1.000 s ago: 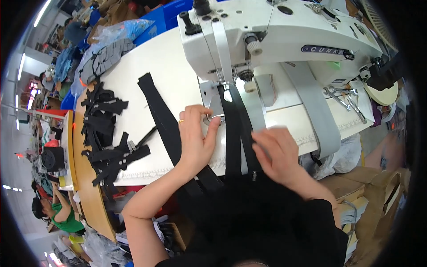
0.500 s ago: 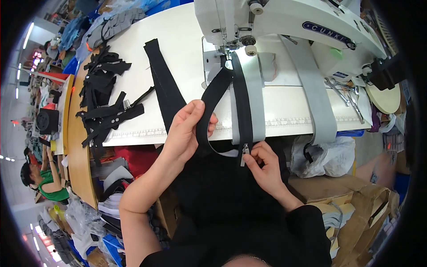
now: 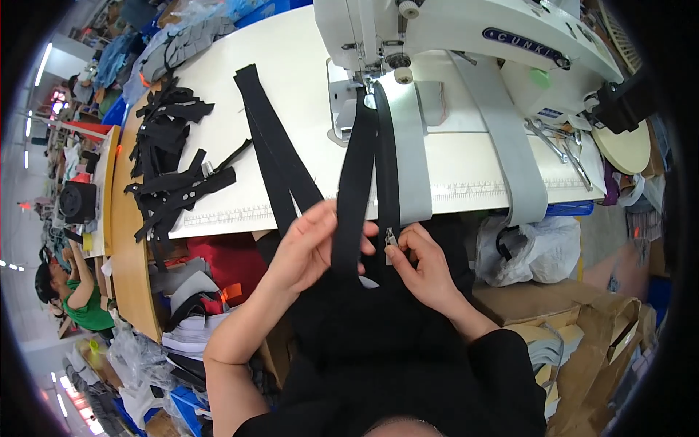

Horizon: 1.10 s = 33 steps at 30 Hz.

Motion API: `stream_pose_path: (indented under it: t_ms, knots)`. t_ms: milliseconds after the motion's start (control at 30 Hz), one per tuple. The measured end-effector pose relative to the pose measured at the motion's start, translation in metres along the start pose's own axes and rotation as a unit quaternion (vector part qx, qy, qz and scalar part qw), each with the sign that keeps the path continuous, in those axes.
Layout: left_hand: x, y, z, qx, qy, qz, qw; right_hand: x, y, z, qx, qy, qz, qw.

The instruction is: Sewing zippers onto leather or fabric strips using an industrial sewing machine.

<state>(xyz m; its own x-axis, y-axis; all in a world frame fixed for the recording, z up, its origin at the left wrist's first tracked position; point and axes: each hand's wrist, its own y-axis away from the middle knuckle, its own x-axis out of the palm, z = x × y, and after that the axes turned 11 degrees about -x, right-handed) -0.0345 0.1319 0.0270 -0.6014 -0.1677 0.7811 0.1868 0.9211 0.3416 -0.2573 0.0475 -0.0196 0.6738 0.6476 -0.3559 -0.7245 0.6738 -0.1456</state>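
Note:
My left hand (image 3: 312, 244) is closed on a long black fabric strip (image 3: 354, 167), gripping it just off the table's near edge. The strip runs up toward the sewing machine's needle area (image 3: 370, 76). Alongside it lies a black zipper (image 3: 388, 160), its upper end also by the presser foot. My right hand (image 3: 426, 268) pinches the metal zipper slider (image 3: 391, 237) between thumb and forefinger. A grey band (image 3: 413, 167) lies under and to the right of the zipper. The strip's lower end fades against my black clothing.
A pile of black zipper pieces (image 3: 164, 131) lies at the table's left, with another black strip (image 3: 273, 131) nearer the middle. At right, a grey band (image 3: 502, 138) drapes over the edge near wrenches (image 3: 561, 149). Below stand a plastic bag (image 3: 535, 251) and a cardboard box (image 3: 539, 302).
The black strip, bowed out to the left before, now hangs straighter beside the zipper. My left hand has dropped lower, and my right hand has shifted slightly left with the slider.

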Motion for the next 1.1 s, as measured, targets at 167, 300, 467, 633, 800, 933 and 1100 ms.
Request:
stream_pose_path:
  t_ms: [167, 300, 467, 633, 800, 933, 1100]
  knots:
    - [-0.04, 0.01, 0.06, -0.039, -0.15, 0.06, 0.986, 0.017, 0.002, -0.017, 0.032, -0.123, -0.016, 0.992]
    - [-0.054, -0.015, 0.101, 0.038, -0.394, -0.204, 0.895, 0.013, -0.001, -0.007, 0.076, -0.079, 0.009, 0.994]
    - [-0.042, -0.039, 0.099, 0.053, -0.358, -0.265, 0.894, 0.03, 0.009, -0.024, 0.065, -0.17, -0.057, 0.982]
    - [-0.046, -0.042, 0.101, 0.075, -0.194, -0.187, 0.96, 0.026, 0.026, -0.022, 0.058, -0.078, -0.056, 0.994]
    - [-0.035, -0.032, 0.097, 0.037, -0.145, -0.161, 0.976, 0.028, 0.056, -0.005, 0.093, -0.126, -0.064, 0.986]
    - [-0.026, -0.019, 0.095, -0.03, -0.174, -0.145, 0.973, 0.026, 0.084, 0.007, 0.115, -0.116, -0.062, 0.985]
    - [-0.011, -0.002, 0.099, -0.082, -0.265, -0.152, 0.949, 0.021, 0.117, 0.011, 0.131, -0.069, -0.026, 0.989]
